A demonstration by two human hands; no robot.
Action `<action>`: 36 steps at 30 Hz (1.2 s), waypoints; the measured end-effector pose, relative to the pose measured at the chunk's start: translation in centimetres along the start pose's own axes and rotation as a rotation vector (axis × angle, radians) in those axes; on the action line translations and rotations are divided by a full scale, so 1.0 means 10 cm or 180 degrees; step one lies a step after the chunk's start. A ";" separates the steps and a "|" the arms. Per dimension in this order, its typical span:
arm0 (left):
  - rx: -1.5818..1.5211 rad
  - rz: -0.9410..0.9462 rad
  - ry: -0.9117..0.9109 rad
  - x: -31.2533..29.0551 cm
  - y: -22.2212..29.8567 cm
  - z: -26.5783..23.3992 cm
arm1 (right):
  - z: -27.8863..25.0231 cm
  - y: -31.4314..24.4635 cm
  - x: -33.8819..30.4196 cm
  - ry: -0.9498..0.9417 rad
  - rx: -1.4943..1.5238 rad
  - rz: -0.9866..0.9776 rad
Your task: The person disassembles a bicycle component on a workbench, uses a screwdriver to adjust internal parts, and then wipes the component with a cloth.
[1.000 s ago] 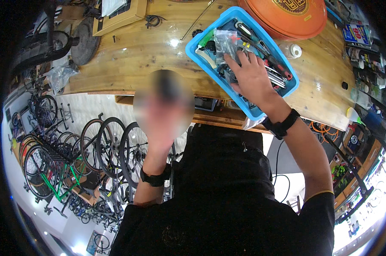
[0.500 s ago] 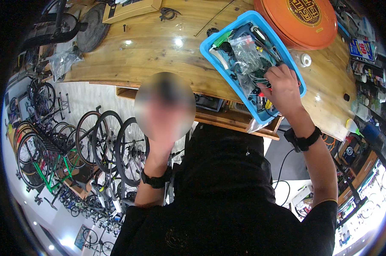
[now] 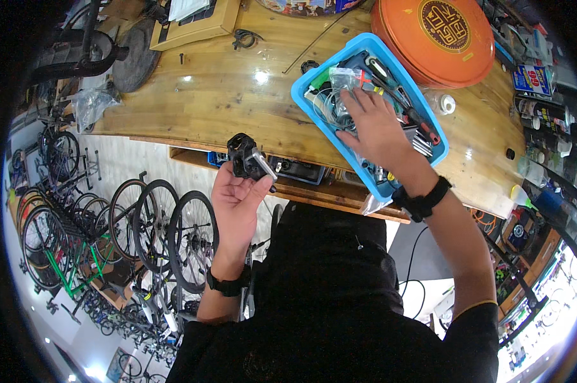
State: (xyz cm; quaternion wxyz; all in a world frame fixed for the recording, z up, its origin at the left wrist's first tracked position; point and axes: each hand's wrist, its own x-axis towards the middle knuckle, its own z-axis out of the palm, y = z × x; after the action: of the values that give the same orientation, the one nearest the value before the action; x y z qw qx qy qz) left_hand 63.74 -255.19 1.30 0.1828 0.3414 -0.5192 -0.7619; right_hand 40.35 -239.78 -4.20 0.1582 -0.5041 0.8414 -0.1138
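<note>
My left hand (image 3: 236, 207) is closed round a small black-and-silver bicycle part (image 3: 247, 158), held up just off the front edge of the workbench. Its exact kind I cannot make out. Over the blue plastic bin (image 3: 443, 148) is my right hand (image 3: 379, 131), palm down with the fingers spread. The fingertips lie against a clear plastic bag (image 3: 347, 78) and beside a loose coil of thin cable (image 3: 327, 108). Screwdrivers and other hand tools (image 3: 424, 124) fill the bin's right side, partly hidden under the hand.
A round orange tin (image 3: 432, 38) stands behind the bin, with a white roll (image 3: 447, 104) near it. Below the wooden bench top (image 3: 205, 96) an open drawer (image 3: 320, 191) sticks out. A cardboard box (image 3: 193, 29) lies at the back left. Several bicycles (image 3: 142, 217) stand at left.
My right hand has moved left within the bin and its fingers have spread. The cable coil and plastic bag have shifted toward the bin's left side, uncovering tools. The left hand's part now shows clearly.
</note>
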 end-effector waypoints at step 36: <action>-0.0249 0.0008 0.0145 0.01 -0.06 -0.09 | -0.32 0.90 0.07 -0.0579 -0.0485 0.1313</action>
State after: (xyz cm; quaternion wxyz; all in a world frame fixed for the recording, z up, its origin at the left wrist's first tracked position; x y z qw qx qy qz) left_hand 64.34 -255.69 0.51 0.2087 0.3507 -0.4852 -0.7733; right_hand 31.51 -236.11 -4.47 0.2148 -0.3402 0.9150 0.0307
